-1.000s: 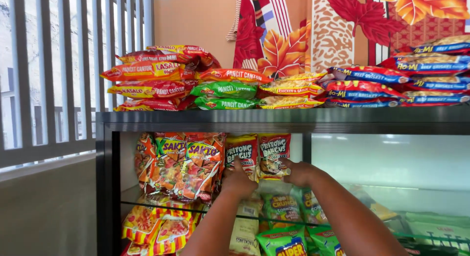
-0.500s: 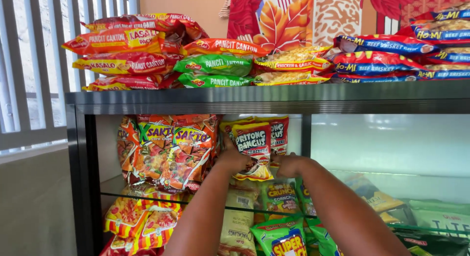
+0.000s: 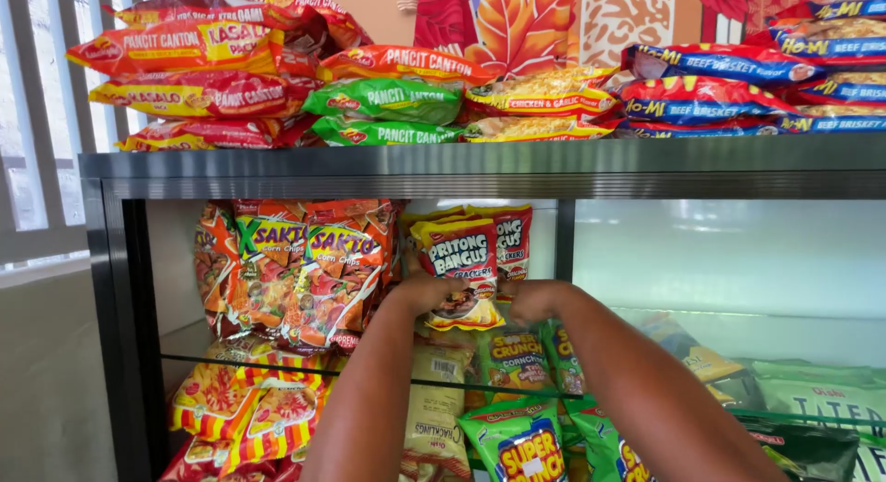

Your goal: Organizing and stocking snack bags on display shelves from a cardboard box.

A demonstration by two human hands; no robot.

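Observation:
Both my arms reach into a glass display cabinet. My left hand [image 3: 426, 293] grips the lower left edge of a yellow and red cracker packet [image 3: 460, 265] standing upright on the glass shelf. My right hand [image 3: 535, 300] is closed at the packet's lower right side, touching it. A second packet of the same kind [image 3: 512, 242] stands just behind. Orange corn chip bags [image 3: 305, 270] lean to the left of my left hand. Green snack bags [image 3: 517, 440] lie on the shelf below my forearms.
The dark metal cabinet top [image 3: 480, 168] carries stacks of noodle packets, red and yellow [image 3: 194, 67] at left, green [image 3: 388, 108] in the middle, blue [image 3: 738, 85] at right. A glass shelf edge [image 3: 277, 367] runs below. A barred window [image 3: 37, 122] is at left.
My view has come closer and lower towards the cabinet. Both hands have stayed at the cracker packet, which now stands more upright and forward.

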